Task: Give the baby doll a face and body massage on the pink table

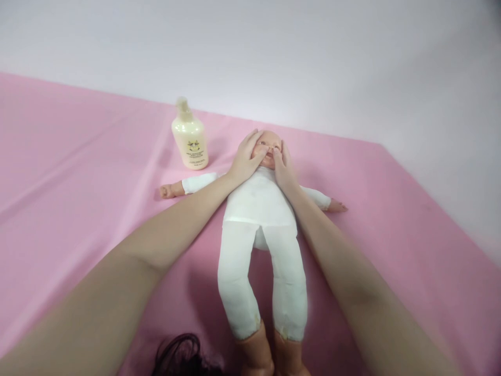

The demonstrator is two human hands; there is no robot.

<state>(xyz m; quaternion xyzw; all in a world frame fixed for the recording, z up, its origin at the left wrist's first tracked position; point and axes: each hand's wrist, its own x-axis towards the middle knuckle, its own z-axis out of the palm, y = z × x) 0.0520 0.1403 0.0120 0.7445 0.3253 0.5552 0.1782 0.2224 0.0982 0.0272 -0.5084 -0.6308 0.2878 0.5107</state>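
Doll (259, 209) in white suit, lying face-up, arms spread, bare feet

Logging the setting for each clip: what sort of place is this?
Probably an infant-care practice setup: a baby doll lies face up on a pink sheet, a cream lotion-type bottle stands beside it, and both hands rest on the doll's face.

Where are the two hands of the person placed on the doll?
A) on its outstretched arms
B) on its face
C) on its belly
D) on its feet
B: the left hand and the right hand both rest on the face of the doll, thumbs near its mouth.
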